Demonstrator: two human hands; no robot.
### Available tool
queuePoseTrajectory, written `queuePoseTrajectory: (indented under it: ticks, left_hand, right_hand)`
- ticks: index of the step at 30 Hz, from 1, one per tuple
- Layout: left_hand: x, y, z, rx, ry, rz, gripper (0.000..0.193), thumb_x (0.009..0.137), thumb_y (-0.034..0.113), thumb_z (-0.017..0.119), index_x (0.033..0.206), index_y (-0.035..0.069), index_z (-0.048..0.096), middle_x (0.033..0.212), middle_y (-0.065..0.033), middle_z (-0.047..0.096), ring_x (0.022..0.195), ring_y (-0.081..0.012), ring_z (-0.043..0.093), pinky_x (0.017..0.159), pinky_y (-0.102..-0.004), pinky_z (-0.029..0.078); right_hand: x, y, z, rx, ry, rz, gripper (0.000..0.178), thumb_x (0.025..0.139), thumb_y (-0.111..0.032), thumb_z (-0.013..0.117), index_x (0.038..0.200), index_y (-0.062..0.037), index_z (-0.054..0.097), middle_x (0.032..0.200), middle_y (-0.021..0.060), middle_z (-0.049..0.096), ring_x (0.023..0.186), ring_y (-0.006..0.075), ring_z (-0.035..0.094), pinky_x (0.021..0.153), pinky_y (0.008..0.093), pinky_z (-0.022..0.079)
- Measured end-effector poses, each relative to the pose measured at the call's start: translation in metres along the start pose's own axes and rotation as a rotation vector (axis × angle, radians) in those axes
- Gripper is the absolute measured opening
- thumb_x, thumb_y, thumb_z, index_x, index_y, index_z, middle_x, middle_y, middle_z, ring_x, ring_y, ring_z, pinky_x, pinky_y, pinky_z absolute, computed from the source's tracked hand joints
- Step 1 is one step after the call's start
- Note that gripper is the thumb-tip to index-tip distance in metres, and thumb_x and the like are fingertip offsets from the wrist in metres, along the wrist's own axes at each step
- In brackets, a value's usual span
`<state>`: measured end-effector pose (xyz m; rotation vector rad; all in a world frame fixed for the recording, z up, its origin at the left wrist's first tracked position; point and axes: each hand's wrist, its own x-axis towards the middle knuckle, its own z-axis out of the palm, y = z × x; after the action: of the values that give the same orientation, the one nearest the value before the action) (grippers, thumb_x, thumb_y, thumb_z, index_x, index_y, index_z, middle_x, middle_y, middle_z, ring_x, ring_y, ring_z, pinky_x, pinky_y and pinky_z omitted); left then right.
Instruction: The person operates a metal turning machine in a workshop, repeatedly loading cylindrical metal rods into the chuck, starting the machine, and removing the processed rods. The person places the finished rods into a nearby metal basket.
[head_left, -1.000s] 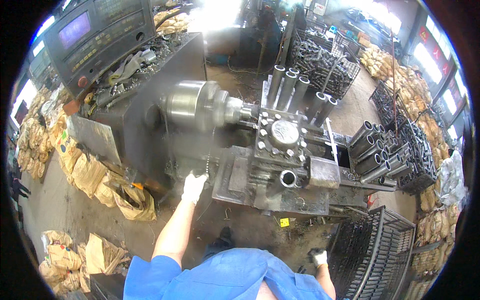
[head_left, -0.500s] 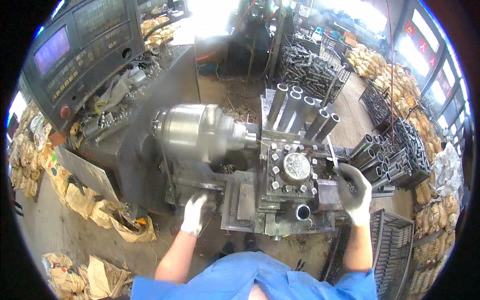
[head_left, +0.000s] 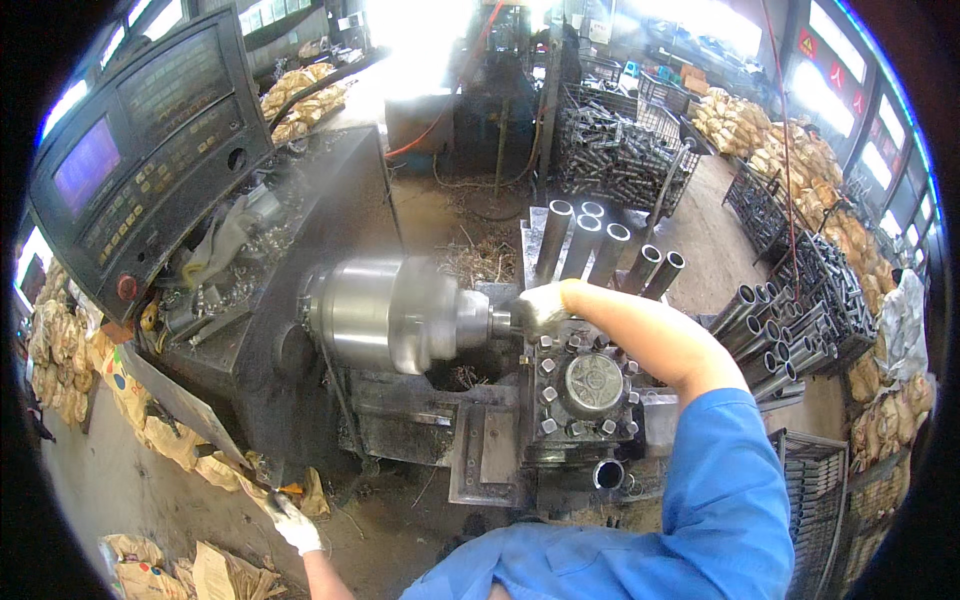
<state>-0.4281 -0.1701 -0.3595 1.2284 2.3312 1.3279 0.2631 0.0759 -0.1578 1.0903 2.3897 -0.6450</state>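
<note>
A large silver chuck [head_left: 375, 312], its surface blurred, projects from the dark lathe housing on the left. My right hand [head_left: 543, 308], in a white glove, reaches over the tool post [head_left: 592, 385] and is closed round a dark metal tube [head_left: 513, 318] at the chuck's stepped nose. The fingers on its far side are hidden. My left hand [head_left: 297, 527], also gloved, is low on the left with its dark-tipped fingers stretched out by the lower end of a slanted grey panel [head_left: 185, 405]. Nothing shows in it.
Several metal tubes [head_left: 606, 256] stand upright behind the tool post, and more lie stacked [head_left: 770, 335] to the right. A control console [head_left: 150, 150] rises at the left. Metal shavings [head_left: 475, 258] lie behind the chuck. Sacks [head_left: 235, 575] are on the floor at lower left.
My right hand has swung left from the thin metal bar right of the tool post to the chuck's nose. My left hand has moved down and left, away from the machine bed.
</note>
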Motion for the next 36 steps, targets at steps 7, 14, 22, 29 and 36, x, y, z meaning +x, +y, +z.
queuePoseTrajectory:
  ticks: [7,14,22,29,36]
  left_hand:
    - [0.015,0.002,-0.042,-0.782,-0.163,-0.601,0.033,0.109,0.039,0.062,0.124,0.010,0.067,0.092,-0.0028,0.066,0.078,-0.0176,0.062,0.067,-0.0360,0.053]
    - [-0.069,0.087,-0.001,-0.629,-0.208,-0.424,0.034,0.104,0.027,0.066,0.126,0.001,0.066,0.105,-0.0093,0.072,0.090,-0.0184,0.069,0.080,-0.0334,0.058]
    - [0.011,0.265,0.098,0.116,-0.565,0.240,0.082,0.096,0.028,0.067,0.164,-0.001,0.033,0.153,-0.0341,0.053,0.140,-0.0462,0.055,0.118,-0.0453,0.044]
    - [0.024,0.262,0.099,0.104,-0.612,0.352,0.079,0.092,0.023,0.065,0.163,0.001,0.037,0.157,-0.0314,0.050,0.142,-0.0448,0.054,0.118,-0.0442,0.045]
    - [0.021,0.254,0.090,0.095,-0.560,0.265,0.080,0.094,0.029,0.070,0.164,0.003,0.038,0.157,-0.0306,0.050,0.142,-0.0455,0.054,0.120,-0.0474,0.043]
  right_hand:
    - [-0.091,-0.046,-0.108,0.137,0.937,0.212,0.036,0.082,-0.016,0.070,0.114,-0.0009,0.075,0.090,0.0173,0.078,0.080,0.0286,0.076,0.076,0.0430,0.059]
    - [-0.062,-0.072,-0.119,0.092,0.589,0.433,0.036,0.085,-0.028,0.073,0.112,-0.0050,0.080,0.103,0.0167,0.080,0.094,0.0310,0.077,0.085,0.0431,0.060]
    - [-0.022,-0.093,-0.069,-0.063,0.363,0.110,0.042,0.086,-0.044,0.072,0.097,-0.0046,0.078,0.093,0.0204,0.078,0.086,0.0397,0.074,0.076,0.0489,0.058]
    - [0.035,-0.071,-0.026,-0.032,0.219,0.120,0.052,0.082,-0.048,0.082,0.093,0.0029,0.077,0.086,0.0217,0.076,0.076,0.0372,0.073,0.073,0.0473,0.058]
    - [-0.079,0.021,0.009,0.393,-0.046,0.056,0.049,0.082,-0.028,0.084,0.120,-0.0022,0.068,0.102,0.0182,0.076,0.086,0.0316,0.073,0.077,0.0435,0.059]
